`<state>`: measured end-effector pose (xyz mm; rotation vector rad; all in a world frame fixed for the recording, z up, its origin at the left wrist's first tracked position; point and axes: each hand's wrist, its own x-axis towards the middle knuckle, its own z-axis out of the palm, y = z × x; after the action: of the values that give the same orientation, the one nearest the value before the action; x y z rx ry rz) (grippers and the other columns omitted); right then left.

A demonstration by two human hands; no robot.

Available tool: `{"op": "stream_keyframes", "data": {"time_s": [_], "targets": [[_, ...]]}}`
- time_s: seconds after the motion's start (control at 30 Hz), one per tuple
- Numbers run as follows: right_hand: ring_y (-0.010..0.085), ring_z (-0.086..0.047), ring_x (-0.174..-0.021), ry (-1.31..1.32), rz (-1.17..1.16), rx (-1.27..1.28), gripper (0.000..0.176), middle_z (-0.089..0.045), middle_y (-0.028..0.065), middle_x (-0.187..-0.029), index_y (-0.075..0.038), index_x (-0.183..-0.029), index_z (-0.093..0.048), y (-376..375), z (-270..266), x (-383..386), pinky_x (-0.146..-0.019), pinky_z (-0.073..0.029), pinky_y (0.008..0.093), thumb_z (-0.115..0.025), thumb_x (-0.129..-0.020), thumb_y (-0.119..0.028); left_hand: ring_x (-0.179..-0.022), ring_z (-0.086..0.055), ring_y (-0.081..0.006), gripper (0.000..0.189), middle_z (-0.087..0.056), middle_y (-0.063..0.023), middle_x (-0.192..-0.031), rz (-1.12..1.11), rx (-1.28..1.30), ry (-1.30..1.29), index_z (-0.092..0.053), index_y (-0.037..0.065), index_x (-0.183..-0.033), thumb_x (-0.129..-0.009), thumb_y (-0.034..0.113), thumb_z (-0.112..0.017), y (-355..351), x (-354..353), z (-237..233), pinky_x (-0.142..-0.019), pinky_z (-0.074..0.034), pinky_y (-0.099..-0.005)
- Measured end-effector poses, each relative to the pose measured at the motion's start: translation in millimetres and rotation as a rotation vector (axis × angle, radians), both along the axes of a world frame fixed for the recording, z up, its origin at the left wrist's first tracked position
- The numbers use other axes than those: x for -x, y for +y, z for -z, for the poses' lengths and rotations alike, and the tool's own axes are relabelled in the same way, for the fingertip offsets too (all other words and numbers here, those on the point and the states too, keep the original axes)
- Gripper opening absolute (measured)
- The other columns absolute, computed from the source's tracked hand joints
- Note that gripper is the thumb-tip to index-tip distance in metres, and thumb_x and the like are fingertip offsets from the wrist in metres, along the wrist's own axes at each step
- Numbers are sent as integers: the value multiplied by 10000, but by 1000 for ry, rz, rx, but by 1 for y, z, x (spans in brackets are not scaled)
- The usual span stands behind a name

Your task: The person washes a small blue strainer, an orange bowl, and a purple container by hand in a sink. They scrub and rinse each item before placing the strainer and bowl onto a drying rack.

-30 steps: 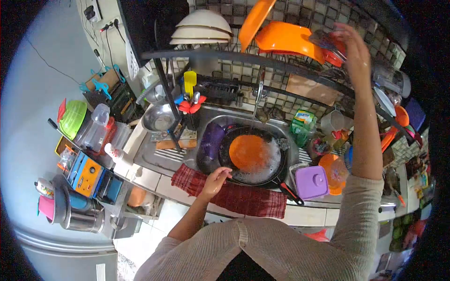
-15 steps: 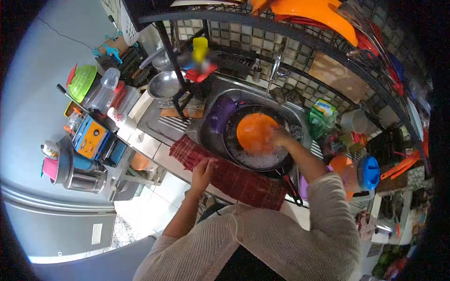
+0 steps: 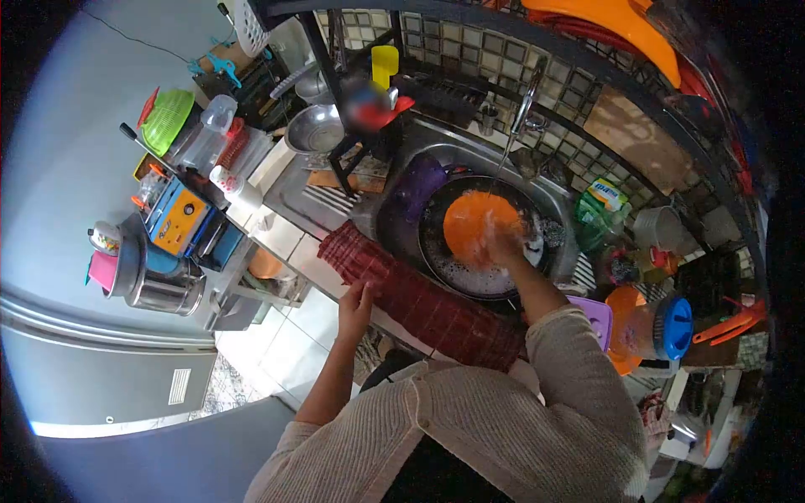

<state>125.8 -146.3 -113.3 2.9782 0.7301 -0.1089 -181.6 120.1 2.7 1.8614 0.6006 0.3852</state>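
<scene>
Hard to make out: the right hand (image 3: 501, 245) is smeared by motion over the suds, so I cannot tell whether its fingers are curled on anything or lie loose.
Blurred: a red and blue patch (image 3: 371, 107) at the sink's 11 o'clock cannot be identified.
Cut off: the overhead rack with orange dishes (image 3: 620, 23) runs out of view at 12 o'clock.
Orange plate (image 3: 466, 220): lies face up in the foamy black pan (image 3: 470, 281), which sits in the steel sink (image 3: 394, 226).
Plate and right hand: the hand covers the plate's 4 o'clock edge and touches it; the plate's middle is at the hand's 10 o'clock.
Left hand (image 3: 355, 307): fingers straight and together, gripping nothing, laid on the red checked cloth (image 3: 428, 312) at the pan's 8 o'clock, well apart from the plate.
Tap (image 3: 525, 107): at the pan's 12 o'clock, with a thin stream falling toward the plate.
Neighbours: a purple vessel (image 3: 419, 180) touches the pan at its 10 o'clock, and a purple lid (image 3: 597, 317) is at its 4 o'clock.
</scene>
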Motion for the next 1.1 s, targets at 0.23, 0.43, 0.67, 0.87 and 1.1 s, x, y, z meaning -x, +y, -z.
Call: {"op": "stream_keyframes", "data": {"time_s": [0.23,0.43,0.67,0.87,1.1], "targets": [[279,-529,-1101,472,191,-232,420,-521,136,-1247,-116,-1263,-495,-22,-36,11,-939,-414,381,-511,-875,-276,-765,-646,-287,308,-665,-112,-783,-47,-391,96,-667,86,-946,-921,332,-483,-26,-8,-12,-667,-484,-372],[263,-559,-1016,221,12,-544,418,-553,115,-1186,-89,-1270,-480,-12,-2,35,-837,-468,337,-537,-868,-190,-668,-609,-305,220,-627,-116,-722,-135,-525,-38,-669,94,-867,-881,275,-545,-25,-8,19,-605,-463,-402],[271,-570,-936,116,169,-1468,350,-569,111,-1076,-29,-1201,-496,20,54,20,-803,-476,394,-491,-883,-175,-676,-619,-282,109,-636,-121,-739,-128,-629,-170,-671,97,-815,-830,177,-598,-32,-10,6,-599,-485,-377],[289,-596,-851,954,744,-1795,339,-589,143,-962,-24,-1147,-504,29,36,57,-704,-519,408,-595,-836,-122,-705,-632,-270,85,-651,-110,-759,-111,-671,-185,-668,90,-805,-807,156,-614,-30,-8,12,-620,-497,-364],[300,-590,-894,1118,981,-1870,369,-559,124,-1014,-65,-1153,-472,30,-56,95,-747,-546,437,-590,-803,-51,-689,-625,-247,146,-640,-115,-749,-146,-585,-106,-663,68,-824,-847,195,-595,-27,-11,9,-636,-489,-345]]}}
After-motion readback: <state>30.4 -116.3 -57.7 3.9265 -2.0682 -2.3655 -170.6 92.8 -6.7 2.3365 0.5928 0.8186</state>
